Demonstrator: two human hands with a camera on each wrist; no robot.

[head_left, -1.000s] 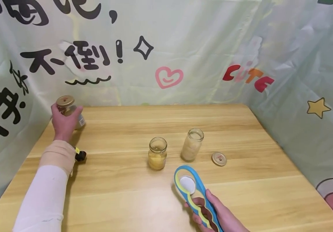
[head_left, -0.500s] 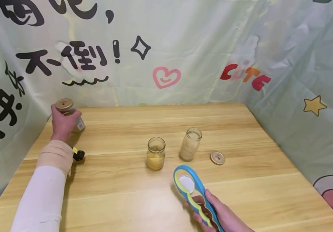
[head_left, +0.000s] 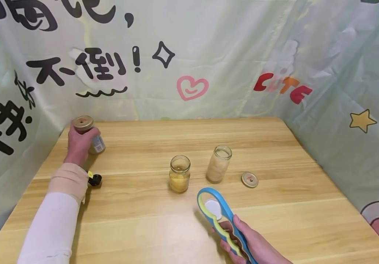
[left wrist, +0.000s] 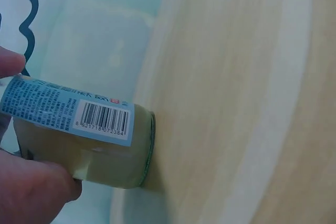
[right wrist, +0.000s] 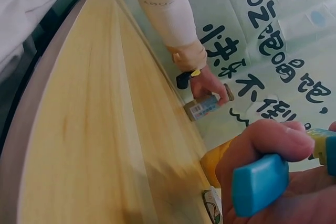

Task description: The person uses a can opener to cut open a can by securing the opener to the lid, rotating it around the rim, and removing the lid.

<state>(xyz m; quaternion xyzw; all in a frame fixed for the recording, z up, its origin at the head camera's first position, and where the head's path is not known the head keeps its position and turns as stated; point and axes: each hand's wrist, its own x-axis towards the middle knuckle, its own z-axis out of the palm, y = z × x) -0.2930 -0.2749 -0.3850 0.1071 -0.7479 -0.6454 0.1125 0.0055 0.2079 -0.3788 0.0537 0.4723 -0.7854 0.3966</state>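
At the back left of the table, my left hand grips a lidded glass jar from the side. A gold-coloured lid sits on that jar, and its blue label carries a barcode. The jar's base is at the tabletop; whether it touches cannot be told. At the front right, my right hand holds a blue and yellow-green jar opener by its handles. A white disc shows through the opener's loop. Some of the right fingers are hidden behind the handles.
Mid-table stand two lidless glass jars: one with yellow contents, another pale and cloudy. A loose gold lid lies to their right. Printed cloth walls the table's back and sides. A black wrist camera sits on the left wrist.
My left hand has brought the lidded jar slightly right and nearer, lower in the head view. The right hand and jar opener have hardly moved. The two lidless jars and loose lid stay put.
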